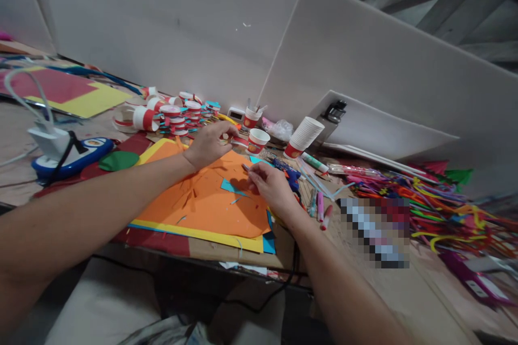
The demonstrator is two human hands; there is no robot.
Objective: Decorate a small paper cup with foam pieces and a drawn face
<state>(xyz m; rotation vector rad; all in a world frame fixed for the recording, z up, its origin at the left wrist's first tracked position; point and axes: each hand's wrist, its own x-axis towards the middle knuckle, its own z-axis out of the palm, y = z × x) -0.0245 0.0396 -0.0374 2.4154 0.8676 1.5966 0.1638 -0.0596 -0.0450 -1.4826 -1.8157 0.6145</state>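
Note:
My left hand [212, 144] hovers over the far part of an orange sheet [210, 199], its fingers curled together. Whatever they pinch, if anything, is hidden. Just beyond its fingertips are a red-and-white paper piece [239, 142] and an upright red-and-white paper cup [258, 143]. My right hand [267, 183] is closed in a pinch above the right side of the sheet. A small, thin, dark tip [245, 167] shows at its fingers, too small to name. Under and beside this hand lies a blue paper strip [233, 187], among small scraps.
Cut cups [178, 118] cluster at the back left. Stacked paper cups [304, 137] lean near a dark bottle [334, 118]. Markers [320, 206] and pipe cleaners [437, 205] lie to the right. A blue power strip [73, 159] with a plugged-in charger sits left.

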